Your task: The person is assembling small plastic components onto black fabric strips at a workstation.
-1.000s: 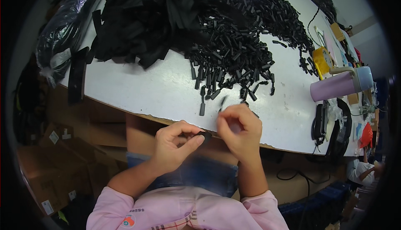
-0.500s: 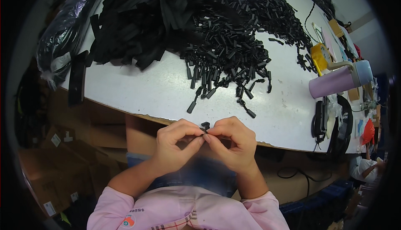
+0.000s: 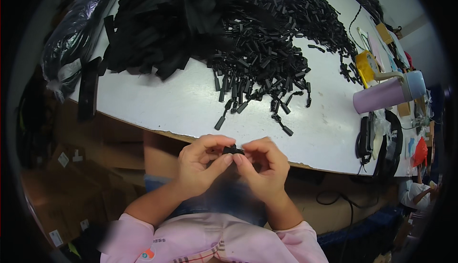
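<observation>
A small black zipper slider (image 3: 233, 149) is pinched between my two hands just off the table's front edge. My left hand (image 3: 202, 160) grips it from the left, thumb below and index finger curled above. From the other side my right hand (image 3: 265, 165) presses its thumb against the same piece, its other fingers curled above. The fingertips partly cover it, so its exact shape is hard to make out. Beyond my hands lies a big heap of black zipper sliders with long pulls (image 3: 267, 57), several straggling toward me. Left of it is a pile of black zipper strips (image 3: 157, 34).
The white table (image 3: 157, 105) has a worn front edge. A clear bag of black material (image 3: 76, 34) lies at far left. On the right are a lilac bottle (image 3: 379, 96), a yellow tape roll (image 3: 366, 67) and black straps (image 3: 389, 143). Cardboard boxes (image 3: 71, 196) stand lower left.
The black piece has turned between my fingertips and now shows broader. My right index finger has lifted a little away from it. The heaps on the table look the same.
</observation>
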The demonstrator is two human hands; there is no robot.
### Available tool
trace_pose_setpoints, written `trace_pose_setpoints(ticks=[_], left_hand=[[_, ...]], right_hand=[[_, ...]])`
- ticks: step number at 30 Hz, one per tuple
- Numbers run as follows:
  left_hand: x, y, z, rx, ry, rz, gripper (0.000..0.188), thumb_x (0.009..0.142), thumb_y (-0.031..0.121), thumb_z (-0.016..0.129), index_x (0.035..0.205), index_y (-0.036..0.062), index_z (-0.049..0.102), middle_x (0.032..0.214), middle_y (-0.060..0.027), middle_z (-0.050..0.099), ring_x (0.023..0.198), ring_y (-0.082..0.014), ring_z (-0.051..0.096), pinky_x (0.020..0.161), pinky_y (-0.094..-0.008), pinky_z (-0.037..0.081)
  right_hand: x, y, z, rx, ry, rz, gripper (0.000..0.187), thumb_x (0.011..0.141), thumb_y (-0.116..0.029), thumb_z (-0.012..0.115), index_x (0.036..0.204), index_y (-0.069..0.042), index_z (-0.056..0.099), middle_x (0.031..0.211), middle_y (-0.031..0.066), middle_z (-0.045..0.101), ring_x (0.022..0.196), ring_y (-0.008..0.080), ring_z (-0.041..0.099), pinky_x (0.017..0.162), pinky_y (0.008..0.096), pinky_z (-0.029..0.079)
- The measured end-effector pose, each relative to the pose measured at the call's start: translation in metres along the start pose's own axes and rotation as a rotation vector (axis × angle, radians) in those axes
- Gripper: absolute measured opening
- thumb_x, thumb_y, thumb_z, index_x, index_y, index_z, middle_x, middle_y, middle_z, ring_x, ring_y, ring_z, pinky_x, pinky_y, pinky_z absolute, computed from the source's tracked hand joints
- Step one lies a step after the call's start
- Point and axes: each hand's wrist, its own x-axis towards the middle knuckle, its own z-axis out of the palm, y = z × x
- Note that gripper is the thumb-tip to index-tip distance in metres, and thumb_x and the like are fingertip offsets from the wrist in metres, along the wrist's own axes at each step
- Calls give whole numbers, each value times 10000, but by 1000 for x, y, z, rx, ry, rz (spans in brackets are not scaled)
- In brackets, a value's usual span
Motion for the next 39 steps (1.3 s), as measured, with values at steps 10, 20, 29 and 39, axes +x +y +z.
trace_pose_setpoints(ticks=[10, 20, 29, 39], left_hand=[[2, 5, 5, -30, 49, 68, 186, 735, -63, 543, 917, -38, 512, 874, -94, 497, 781, -107, 488, 701, -203, 400], [3, 6, -5, -100, -163, -13, 201, 766, -57, 507, 962, -41, 547, 888, -67, 506, 771, -69, 475, 666, -183, 378], [0, 9, 1, 140, -45, 50, 186, 763, -47, 505, 941, -31, 556, 873, -58, 500, 672, -49, 425, 601, -163, 355], [-4, 0, 11, 154, 107, 64, 187, 769, -52, 489, 936, -18, 563, 836, -17, 487, 638, -17, 392, 579, -142, 344]], right_hand=[[1, 7, 5, 369, -39, 117, 66, 740, 37, 570, 796, 29, 538, 726, 46, 525, 566, 48, 462, 472, 163, 360], [10, 5, -13, 762, -305, 575, 69, 756, -15, 574, 746, 2, 508, 585, -9, 481, 434, 23, 387, 380, 156, 295], [-2, 10, 10, 210, 34, -33, 60, 737, 14, 573, 770, 14, 523, 665, 27, 507, 481, 35, 413, 428, 156, 340], [-7, 13, 18, -107, 129, -251, 112, 711, 25, 587, 800, 6, 522, 687, 50, 503, 509, 52, 441, 420, 167, 347]])
